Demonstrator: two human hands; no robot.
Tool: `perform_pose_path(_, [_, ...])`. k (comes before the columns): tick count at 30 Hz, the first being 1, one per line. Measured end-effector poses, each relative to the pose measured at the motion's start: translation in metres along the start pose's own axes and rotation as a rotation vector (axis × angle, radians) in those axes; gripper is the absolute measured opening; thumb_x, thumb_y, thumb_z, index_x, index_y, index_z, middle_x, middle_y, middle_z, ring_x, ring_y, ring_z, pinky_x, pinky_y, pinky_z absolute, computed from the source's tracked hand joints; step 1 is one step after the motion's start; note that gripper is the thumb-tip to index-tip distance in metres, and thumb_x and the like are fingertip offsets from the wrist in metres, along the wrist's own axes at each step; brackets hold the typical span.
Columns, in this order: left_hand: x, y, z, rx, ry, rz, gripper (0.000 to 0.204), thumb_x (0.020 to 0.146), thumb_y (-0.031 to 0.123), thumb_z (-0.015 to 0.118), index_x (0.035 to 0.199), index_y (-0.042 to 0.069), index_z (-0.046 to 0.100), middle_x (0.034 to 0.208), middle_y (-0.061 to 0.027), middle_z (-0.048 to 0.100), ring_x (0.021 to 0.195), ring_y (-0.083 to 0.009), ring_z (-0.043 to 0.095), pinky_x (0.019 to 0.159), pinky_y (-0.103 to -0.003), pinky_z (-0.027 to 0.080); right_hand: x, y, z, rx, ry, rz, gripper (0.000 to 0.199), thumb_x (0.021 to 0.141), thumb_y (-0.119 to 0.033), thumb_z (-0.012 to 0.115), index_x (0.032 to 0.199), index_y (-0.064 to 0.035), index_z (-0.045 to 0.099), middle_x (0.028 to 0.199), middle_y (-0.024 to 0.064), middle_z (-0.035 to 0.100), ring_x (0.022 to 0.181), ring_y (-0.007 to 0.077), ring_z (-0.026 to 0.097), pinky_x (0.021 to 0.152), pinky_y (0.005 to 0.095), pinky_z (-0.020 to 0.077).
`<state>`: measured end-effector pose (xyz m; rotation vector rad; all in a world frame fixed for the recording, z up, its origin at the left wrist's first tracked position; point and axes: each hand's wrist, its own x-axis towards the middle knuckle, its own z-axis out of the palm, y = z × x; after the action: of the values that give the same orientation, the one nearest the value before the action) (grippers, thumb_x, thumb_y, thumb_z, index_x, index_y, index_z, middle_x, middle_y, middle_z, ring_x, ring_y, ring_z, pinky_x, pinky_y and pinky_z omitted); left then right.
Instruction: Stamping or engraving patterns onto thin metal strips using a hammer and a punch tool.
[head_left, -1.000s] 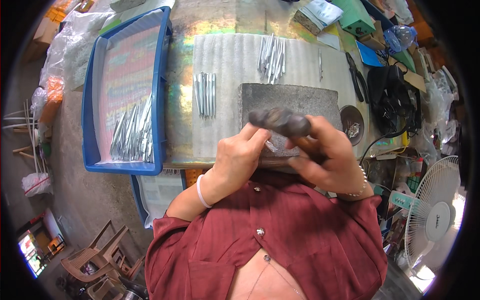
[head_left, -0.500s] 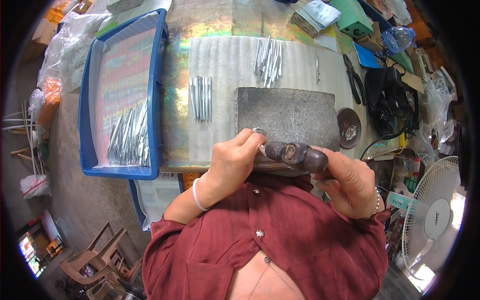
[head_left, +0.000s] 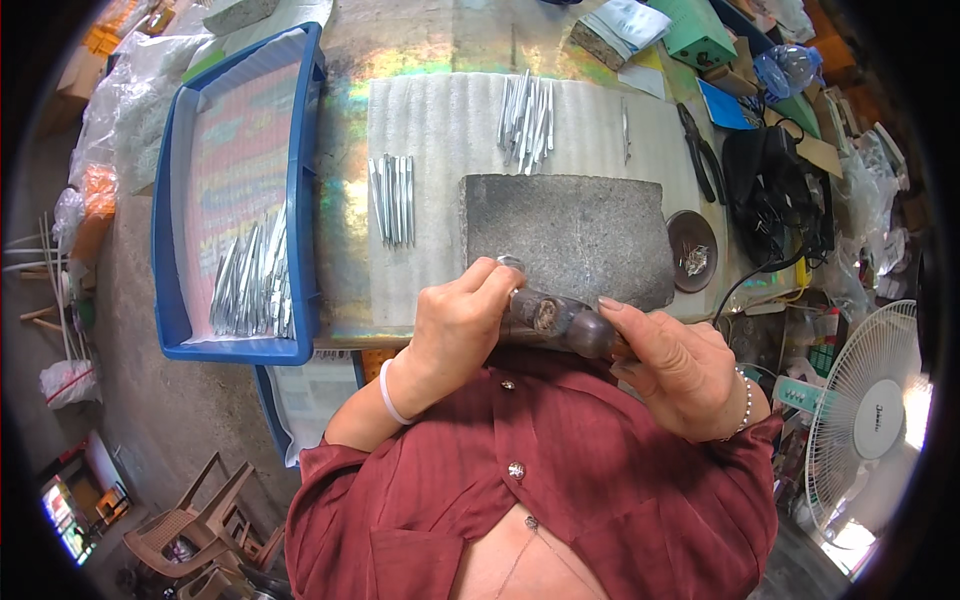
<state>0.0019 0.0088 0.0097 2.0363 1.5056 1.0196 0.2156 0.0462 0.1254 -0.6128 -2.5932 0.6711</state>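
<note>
My right hand [head_left: 682,372] is closed around the handle of a hammer [head_left: 588,332], close behind its dark, worn head. The hammer head is held right beside the fingers of my left hand [head_left: 462,305], at the near edge of a grey stone block [head_left: 570,230]. That left hand is pinched on a small silvery metal piece [head_left: 511,263], mostly covered by the fingers and the hammer. Beyond the block lies a bunch of thin silvery metal strips [head_left: 526,125]. A neater row of strips [head_left: 392,200] lies to its left.
On the left, a blue tray [head_left: 310,180] holds many more strips. Right of the block are a brown dish [head_left: 690,228] of small metal bits, black-handled pliers [head_left: 702,155] and a black bag [head_left: 780,195]. A white fan [head_left: 870,420] stands at the lower right.
The hammer head has shifted left and slightly down, and my right hand has moved a little with it. My left hand keeps its pinch. The whole view has shifted slightly.
</note>
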Motion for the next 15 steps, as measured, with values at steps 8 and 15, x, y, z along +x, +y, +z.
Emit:
perform_pose_path(8, [0.002,0.001,0.000,-0.052,0.028,0.051,0.020,0.072,-0.005,0.059,0.087,0.008,0.057,0.074,-0.0072,0.054,0.057,-0.0271,0.058,0.047,-0.035,0.047,-0.012,-0.013,-0.011,-0.090,-0.030,0.088,0.053,0.071,-0.002,0.069,0.119,0.0103,0.050,0.080,0.0107,0.060,0.056,0.0158,0.057,0.046,0.0260,0.0468])
perform_pose_path(15, [0.008,-0.001,0.002,-0.037,0.022,0.059,0.019,0.071,-0.005,0.058,0.085,0.007,0.057,0.073,-0.0075,0.054,0.057,-0.0278,0.058,0.047,-0.035,0.047,-0.003,-0.004,-0.005,-0.100,0.034,0.065,0.047,0.072,-0.003,0.068,0.116,0.0055,0.057,0.067,0.0057,0.052,0.051,0.0137,0.054,0.042,0.0259,0.0427])
